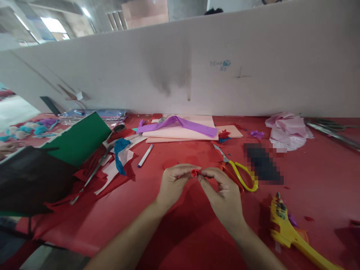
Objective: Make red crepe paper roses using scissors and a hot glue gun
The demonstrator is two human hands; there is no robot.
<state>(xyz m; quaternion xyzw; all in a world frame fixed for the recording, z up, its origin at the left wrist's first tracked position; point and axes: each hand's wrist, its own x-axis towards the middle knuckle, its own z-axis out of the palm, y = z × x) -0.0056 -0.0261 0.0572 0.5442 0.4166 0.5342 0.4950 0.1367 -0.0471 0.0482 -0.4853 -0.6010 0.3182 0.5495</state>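
My left hand (174, 183) and my right hand (222, 191) meet above the red table (174, 228), both pinching a small rolled piece of red paper (196, 172) between their fingertips. The fingers of both hands are curled closed around the roll. Yellow-handled scissors (239, 174) lie just right of my right hand. A yellow glue gun (292, 234) lies nearer the front right.
Peach paper sheets with a purple strip (180, 127) lie at the back. A white pen (145, 155), red and blue scraps (120, 159), a green sheet (81, 138) and a black sheet (30, 180) sit to the left. Pink crumpled paper (287, 131) is at the right. A white partition (197, 67) stands behind.
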